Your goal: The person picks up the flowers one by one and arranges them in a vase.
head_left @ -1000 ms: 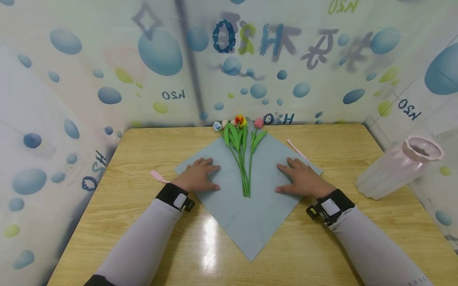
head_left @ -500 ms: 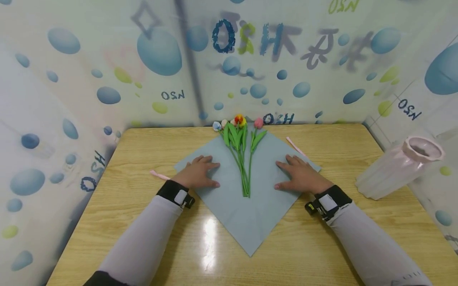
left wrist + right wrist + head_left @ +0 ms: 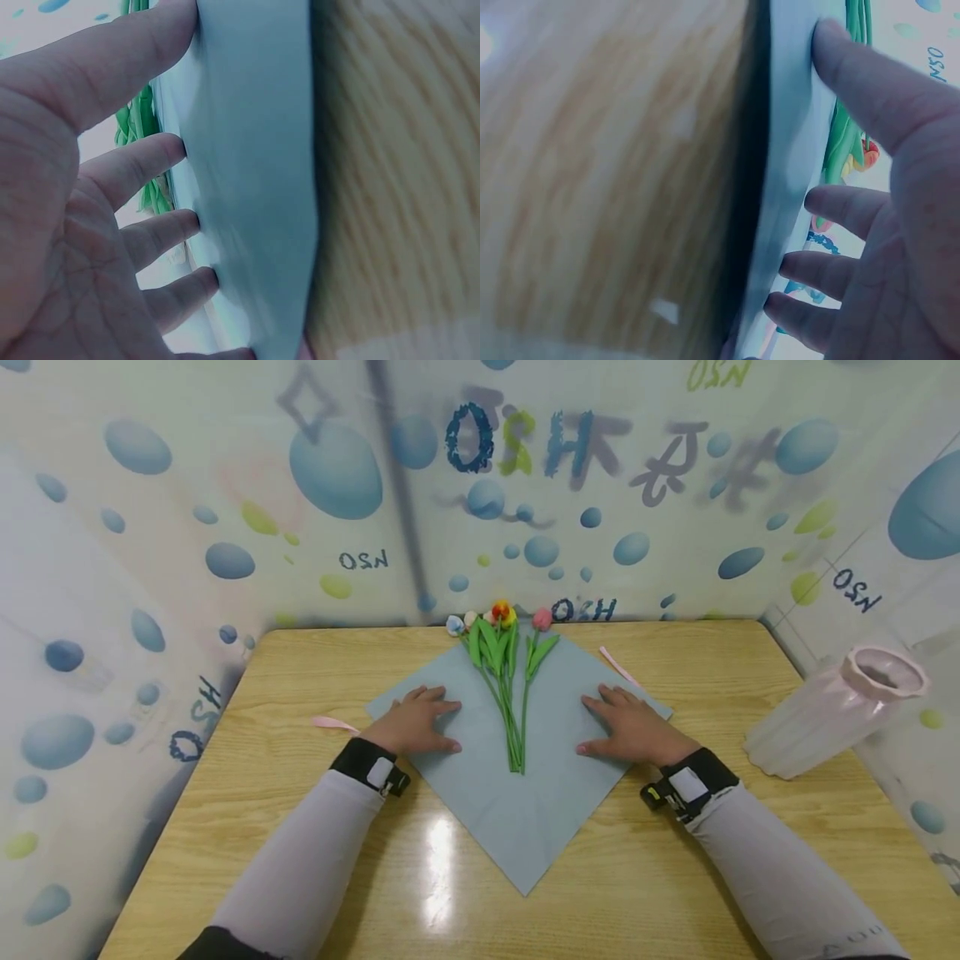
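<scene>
A grey-blue sheet of wrapping paper [image 3: 525, 827] lies as a diamond on the wooden table. On its upper middle rest artificial tulips [image 3: 506, 693] with green stems and leaves, their blooms at the far corner; one pink tulip [image 3: 542, 620] lies slightly apart on the right. My left hand [image 3: 416, 722] rests on the paper's left side, fingers spread. Mirroring it, my right hand [image 3: 637, 727] rests on the right side with spread fingers. In the left wrist view, fingertips [image 3: 174, 146] touch the paper; the right wrist view shows fingertips [image 3: 821, 199] against it too. Neither hand holds anything.
A pinkish-white ribbed vase [image 3: 832, 714] stands at the table's right. Pink ribbon ends [image 3: 618, 666] show from beneath the paper at the right, and another ribbon end [image 3: 333, 723] at the left. A patterned curtain [image 3: 300, 577] backs the wooden table [image 3: 285, 827].
The paper's near corner has drawn slightly back, away from me. My right hand has shifted a touch inward, and the left ribbon end has changed its lie. The tulips have stayed in place.
</scene>
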A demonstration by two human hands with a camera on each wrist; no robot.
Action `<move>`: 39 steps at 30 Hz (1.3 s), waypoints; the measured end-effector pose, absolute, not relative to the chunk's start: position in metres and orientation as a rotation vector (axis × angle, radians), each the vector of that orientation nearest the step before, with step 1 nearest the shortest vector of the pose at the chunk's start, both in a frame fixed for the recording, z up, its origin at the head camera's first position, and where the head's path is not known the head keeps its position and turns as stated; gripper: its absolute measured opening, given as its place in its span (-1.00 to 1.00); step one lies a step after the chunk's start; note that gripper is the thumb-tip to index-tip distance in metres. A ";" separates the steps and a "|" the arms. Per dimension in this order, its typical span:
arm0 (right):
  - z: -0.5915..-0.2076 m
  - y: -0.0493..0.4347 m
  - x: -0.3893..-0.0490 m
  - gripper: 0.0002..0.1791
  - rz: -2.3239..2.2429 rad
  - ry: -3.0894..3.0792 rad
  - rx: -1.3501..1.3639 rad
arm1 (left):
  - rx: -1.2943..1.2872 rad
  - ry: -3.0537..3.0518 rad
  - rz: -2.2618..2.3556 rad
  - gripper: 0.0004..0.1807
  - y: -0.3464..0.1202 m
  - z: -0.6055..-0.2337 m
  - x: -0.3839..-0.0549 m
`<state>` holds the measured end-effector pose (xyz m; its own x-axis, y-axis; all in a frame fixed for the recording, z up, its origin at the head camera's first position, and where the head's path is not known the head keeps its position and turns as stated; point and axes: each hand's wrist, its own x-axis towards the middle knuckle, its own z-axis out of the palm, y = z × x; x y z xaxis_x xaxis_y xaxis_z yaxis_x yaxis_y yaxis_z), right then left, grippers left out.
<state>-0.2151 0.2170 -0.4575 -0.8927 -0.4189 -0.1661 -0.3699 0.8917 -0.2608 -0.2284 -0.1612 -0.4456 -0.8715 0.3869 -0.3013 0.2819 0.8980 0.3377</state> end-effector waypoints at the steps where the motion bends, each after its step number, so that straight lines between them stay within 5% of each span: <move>1: -0.457 0.218 -0.215 -0.03 -0.327 2.849 -0.604 | 0.493 2.697 0.405 -0.16 -0.161 -0.446 -0.229; 15: -0.408 0.248 -0.192 -0.26 -0.811 3.038 -0.558 | 0.503 2.763 0.377 -0.20 -0.163 -0.455 -0.221; 27: -0.420 0.279 -0.167 -0.51 -1.353 3.608 -0.821 | 0.527 2.804 0.426 -0.32 -0.166 -0.455 -0.212; 39: -0.409 0.306 -0.146 -0.63 -1.806 4.185 -0.192 | 0.551 2.792 0.489 -0.32 -0.160 -0.454 -0.212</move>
